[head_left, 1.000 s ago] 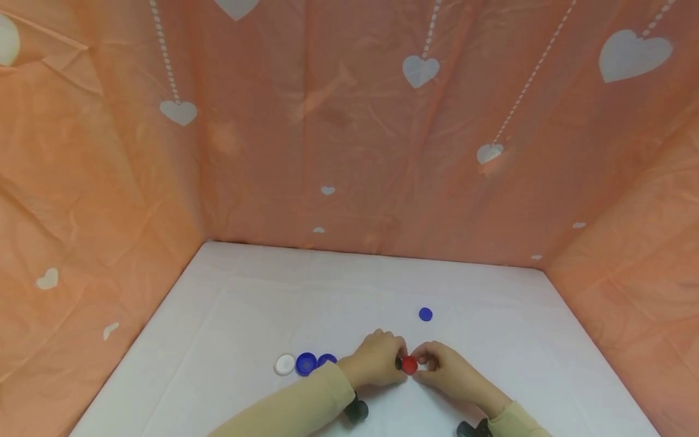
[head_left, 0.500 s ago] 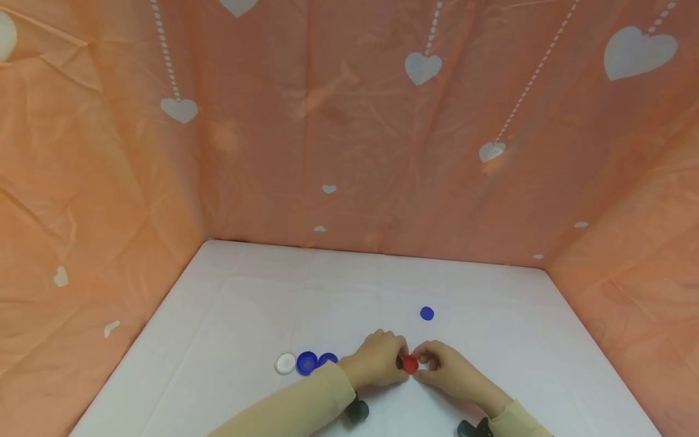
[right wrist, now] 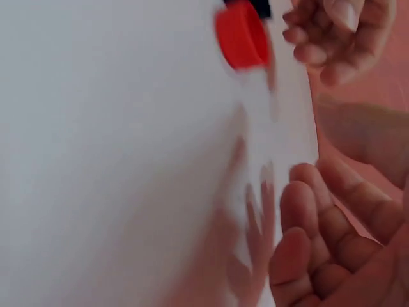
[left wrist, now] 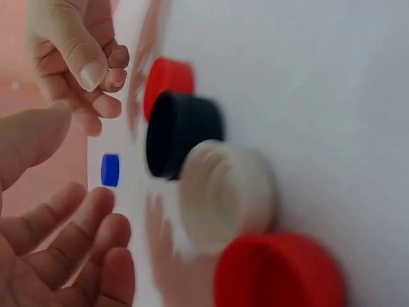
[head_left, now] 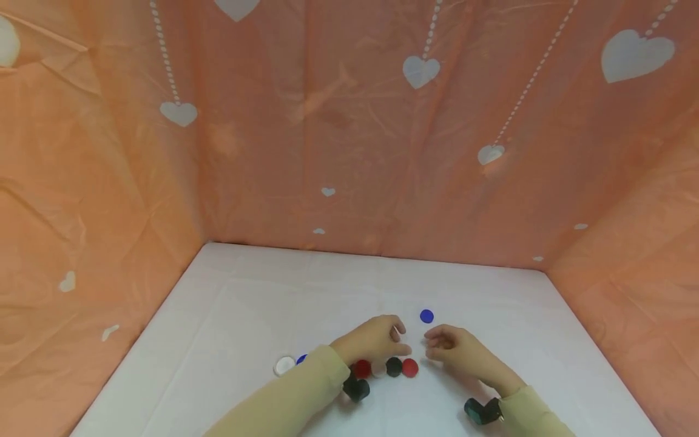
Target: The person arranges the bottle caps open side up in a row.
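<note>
My left hand [head_left: 374, 338] hovers just behind a row of bottle caps, thumb and fingers spread apart, holding nothing. The row runs from a red cap [head_left: 362, 369] through a white cap [left wrist: 223, 195] and a black cap [head_left: 394, 367] to another red cap [head_left: 410, 368]. In the left wrist view they sit side by side, open ends showing. To the right of the row, my right hand [head_left: 464, 355] is raised over the table with loosely bent fingers and nothing in it. A lone blue cap [head_left: 427, 316] lies farther back, between and beyond the hands.
Left of the row are a white cap [head_left: 284, 366] and a blue cap [head_left: 302, 359] partly hidden by the left sleeve [head_left: 295, 388]. A white cloth [head_left: 262, 291] covers the table. Orange curtains [head_left: 349, 133] with pale hearts enclose the back and sides.
Both hands have come away from the red cap at the row's right end and moved slightly back and apart. That cap now stands uncovered beside the black one.
</note>
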Demonstrator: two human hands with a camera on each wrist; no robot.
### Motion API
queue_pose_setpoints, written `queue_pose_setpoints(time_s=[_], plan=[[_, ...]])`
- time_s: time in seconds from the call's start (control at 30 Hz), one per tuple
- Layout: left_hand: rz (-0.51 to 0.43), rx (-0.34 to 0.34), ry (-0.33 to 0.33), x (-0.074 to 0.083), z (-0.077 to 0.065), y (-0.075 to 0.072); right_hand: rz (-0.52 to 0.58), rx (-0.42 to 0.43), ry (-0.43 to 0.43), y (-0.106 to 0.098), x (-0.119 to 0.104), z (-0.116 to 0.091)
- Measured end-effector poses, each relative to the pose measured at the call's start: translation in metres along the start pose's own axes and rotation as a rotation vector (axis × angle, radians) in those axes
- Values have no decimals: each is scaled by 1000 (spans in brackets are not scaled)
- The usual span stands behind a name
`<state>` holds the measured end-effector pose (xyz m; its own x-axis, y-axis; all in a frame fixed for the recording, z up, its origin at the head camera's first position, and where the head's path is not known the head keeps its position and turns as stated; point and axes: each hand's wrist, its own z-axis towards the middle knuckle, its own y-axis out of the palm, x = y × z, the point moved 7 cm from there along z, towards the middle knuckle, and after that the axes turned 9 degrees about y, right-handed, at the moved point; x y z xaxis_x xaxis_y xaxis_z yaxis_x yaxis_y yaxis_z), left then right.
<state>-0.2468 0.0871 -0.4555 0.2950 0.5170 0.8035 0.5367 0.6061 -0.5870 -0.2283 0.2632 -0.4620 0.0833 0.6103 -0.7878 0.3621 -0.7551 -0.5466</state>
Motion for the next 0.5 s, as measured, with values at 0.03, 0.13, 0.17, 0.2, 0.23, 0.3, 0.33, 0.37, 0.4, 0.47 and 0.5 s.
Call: queue_pose_setpoints(time_s=[0.03, 0.13, 0.17, 0.2, 0.23, 0.3, 0.33, 0.37, 0.4, 0.47, 0.5], plan=[[-14, 18, -1, -1, 3, -3, 13, 26, 19, -5, 2, 2], [-74, 64, -12, -4, 12, -7, 43, 89, 69, -17, 6, 9], [-88, 75, -12, -6, 15, -8, 46, 109, 82, -20, 7, 11], [-99, 83, -7, -7, 19, -8, 47, 130, 95, -23, 8, 14], [-98, 88, 3, -8, 23, -8, 48, 148, 107, -25, 10, 16], [-85, 97, 20, -9, 30, -9, 41, 189, 134, -28, 12, 20], [-76, 98, 27, -9, 33, -9, 31, 212, 147, -30, 14, 22], [-65, 99, 37, -10, 36, -9, 27, 231, 158, -30, 15, 24], [-57, 100, 41, -10, 38, -9, 20, 245, 168, -31, 16, 26], [-40, 101, 42, -12, 43, -9, 6, 266, 189, -30, 17, 31], [-32, 100, 40, -13, 45, -9, -2, 275, 193, -29, 17, 33]])
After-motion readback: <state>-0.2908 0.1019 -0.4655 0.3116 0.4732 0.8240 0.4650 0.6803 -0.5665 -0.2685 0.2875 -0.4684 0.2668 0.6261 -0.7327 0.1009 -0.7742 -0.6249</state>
